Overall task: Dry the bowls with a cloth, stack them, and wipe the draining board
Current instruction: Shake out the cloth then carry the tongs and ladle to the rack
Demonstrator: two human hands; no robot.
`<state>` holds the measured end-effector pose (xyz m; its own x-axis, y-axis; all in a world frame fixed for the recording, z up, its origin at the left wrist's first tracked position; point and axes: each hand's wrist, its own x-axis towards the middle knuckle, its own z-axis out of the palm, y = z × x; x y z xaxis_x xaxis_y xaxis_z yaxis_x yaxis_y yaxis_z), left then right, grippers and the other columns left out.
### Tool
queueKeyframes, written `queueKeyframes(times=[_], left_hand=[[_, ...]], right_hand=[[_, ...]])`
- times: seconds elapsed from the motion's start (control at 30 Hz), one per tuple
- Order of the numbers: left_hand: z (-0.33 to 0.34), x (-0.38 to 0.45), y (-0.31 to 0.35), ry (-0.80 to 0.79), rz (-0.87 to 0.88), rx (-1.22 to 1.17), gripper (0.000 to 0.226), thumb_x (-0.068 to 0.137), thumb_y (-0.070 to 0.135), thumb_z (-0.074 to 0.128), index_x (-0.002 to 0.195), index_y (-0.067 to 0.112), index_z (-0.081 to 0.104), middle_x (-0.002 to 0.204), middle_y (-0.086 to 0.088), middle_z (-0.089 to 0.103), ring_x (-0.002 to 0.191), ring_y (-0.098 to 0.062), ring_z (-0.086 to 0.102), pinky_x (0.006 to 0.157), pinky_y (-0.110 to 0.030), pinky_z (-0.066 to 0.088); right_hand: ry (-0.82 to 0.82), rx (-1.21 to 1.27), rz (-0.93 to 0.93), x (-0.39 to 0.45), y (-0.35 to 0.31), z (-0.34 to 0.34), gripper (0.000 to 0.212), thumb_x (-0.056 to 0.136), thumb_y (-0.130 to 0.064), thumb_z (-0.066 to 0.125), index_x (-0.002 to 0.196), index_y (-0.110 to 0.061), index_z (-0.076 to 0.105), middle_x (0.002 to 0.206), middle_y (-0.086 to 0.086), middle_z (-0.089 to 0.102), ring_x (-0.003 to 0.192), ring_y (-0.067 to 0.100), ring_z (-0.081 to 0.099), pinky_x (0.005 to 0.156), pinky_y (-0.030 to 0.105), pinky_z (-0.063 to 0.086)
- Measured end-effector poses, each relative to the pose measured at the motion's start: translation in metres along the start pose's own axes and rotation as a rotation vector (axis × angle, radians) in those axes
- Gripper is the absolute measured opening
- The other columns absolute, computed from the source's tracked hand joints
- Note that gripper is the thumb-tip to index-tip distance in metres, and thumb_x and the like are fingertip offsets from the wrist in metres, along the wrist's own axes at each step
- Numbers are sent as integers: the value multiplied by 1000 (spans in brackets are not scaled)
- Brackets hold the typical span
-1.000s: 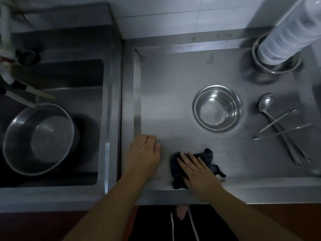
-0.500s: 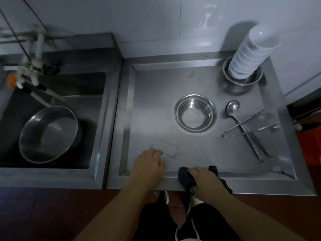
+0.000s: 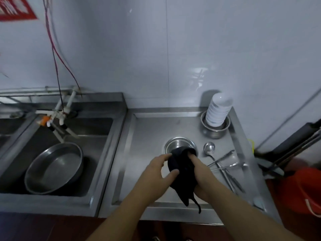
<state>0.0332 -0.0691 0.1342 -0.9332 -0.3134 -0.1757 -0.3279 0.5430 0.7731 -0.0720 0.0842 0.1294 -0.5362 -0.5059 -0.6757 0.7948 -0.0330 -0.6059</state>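
A dark cloth [image 3: 182, 173] hangs in the air above the steel draining board [image 3: 147, 136], its tail dangling toward the front edge. My right hand [image 3: 199, 178] is shut on the cloth from the right. My left hand [image 3: 159, 168] touches its left side with thumb and fingers curled around it. Behind the cloth a small steel bowl [image 3: 178, 142] stands upright on the board, partly hidden. At the back right corner a stack of white bowls [image 3: 219, 110] sits upside down in a steel bowl [image 3: 215, 128].
A ladle [image 3: 209, 147] and tongs [image 3: 224, 164] lie on the board's right side. The sink on the left holds a large steel basin [image 3: 53, 168] under a tap [image 3: 59, 117]. A red bucket [image 3: 302, 190] and dark handles stand at the far right.
Both hands left the board's front edge; the right hand lifted the cloth up off the board and the left hand came to it. The camera tilted up and back.
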Motion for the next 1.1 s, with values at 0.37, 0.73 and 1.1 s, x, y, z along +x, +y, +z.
queueKeyframes(times=[0.37,0.73,1.1], left_hand=[[-73,6,24,-24,-8,-542,60,86,66,62,143,61,46,138,17,64,119,-12,69,99,-41,62],[-138,-5,-17,-264,-12,-521,34,90,40,78,120,51,67,116,10,78,106,-15,77,89,-38,66],[-227,21,8,-180,259,222,38,92,26,68,121,50,65,106,21,72,95,1,70,80,-21,60]], right_hand=[[-270,239,-177,-41,-37,75,58,100,-51,54,133,-7,71,141,23,65,129,41,64,106,54,54],[-173,272,-237,-31,-17,104,46,98,-41,61,124,-6,77,137,19,69,121,36,70,94,51,59],[-200,-292,-347,-53,-66,86,31,75,-7,67,103,-6,81,108,17,75,92,29,74,75,35,60]])
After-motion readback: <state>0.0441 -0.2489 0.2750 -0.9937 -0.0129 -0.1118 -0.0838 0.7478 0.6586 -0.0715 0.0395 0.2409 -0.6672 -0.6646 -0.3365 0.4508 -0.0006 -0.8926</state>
